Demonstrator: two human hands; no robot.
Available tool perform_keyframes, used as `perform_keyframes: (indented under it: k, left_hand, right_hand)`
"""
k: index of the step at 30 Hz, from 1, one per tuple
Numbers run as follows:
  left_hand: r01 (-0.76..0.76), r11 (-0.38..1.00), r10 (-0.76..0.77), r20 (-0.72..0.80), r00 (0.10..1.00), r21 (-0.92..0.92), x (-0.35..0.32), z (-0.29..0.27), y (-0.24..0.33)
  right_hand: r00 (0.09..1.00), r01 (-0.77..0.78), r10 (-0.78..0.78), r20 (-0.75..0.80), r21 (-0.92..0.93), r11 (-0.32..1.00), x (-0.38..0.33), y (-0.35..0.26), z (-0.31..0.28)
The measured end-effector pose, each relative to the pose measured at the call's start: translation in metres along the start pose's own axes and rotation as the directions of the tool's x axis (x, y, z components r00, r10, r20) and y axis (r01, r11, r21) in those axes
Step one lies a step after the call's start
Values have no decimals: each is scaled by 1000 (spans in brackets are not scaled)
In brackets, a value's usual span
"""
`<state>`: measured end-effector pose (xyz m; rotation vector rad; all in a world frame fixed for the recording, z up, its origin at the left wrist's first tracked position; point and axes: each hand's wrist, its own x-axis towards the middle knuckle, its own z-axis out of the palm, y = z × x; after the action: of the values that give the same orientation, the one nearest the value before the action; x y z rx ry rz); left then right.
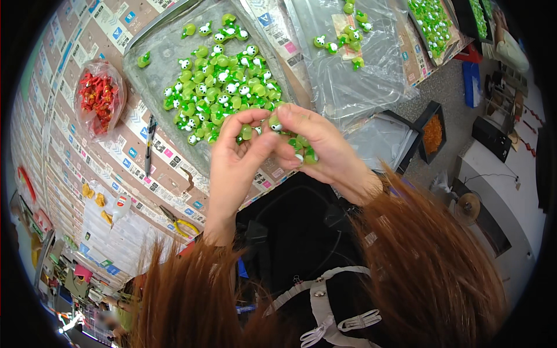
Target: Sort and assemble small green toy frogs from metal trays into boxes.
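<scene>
My left hand [235,156] is closed, its thumb and forefinger bent around a small green figure [246,133]. Against its fingertips, my right hand [325,148] pinches another small green figure [275,123] with a white, dark-dotted part between thumb and fingers. More green figures [303,149] sit in the curled fingers of my right hand. Both hands are over the near edge of a grey metal tray [165,75]. A heap of similar green and white figures [223,81] lies in that tray. The fingers partly hide the figures being held.
Left of the tray are a plastic bag of red pieces [100,95], a pen [150,145], a white bottle [121,207] and yellow-handled pliers [178,221]. Clear plastic sheeting [371,75] with several green figures lies to the right. An orange-filled bin [432,133] stands beyond.
</scene>
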<state>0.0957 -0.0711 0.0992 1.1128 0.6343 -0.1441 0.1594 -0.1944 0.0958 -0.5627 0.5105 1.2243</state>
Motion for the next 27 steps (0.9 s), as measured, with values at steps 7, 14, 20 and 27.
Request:
perform_keyframes:
  k: [7, 14, 20, 27]
  left_hand:
    - [34, 999, -33, -67, 997, 5, 4, -1, -4]
    - [119, 901, -69, 133, 989, -418, 5, -20, -11]
    - [109, 775, -7, 164, 986, -623, 2, -23, -16]
    - [125, 747, 9, 198, 980, -653, 0, -25, -13]
  right_hand:
    - [967, 154, -173, -190, -108, 982, -1, 7, 10]
    - [913, 305, -399, -89, -504, 808, 1, 5, 15]
    - [951, 275, -298, -80, -223, 935, -3, 3, 8]
    - [975, 36, -26, -220, 40, 999, -3, -8, -5]
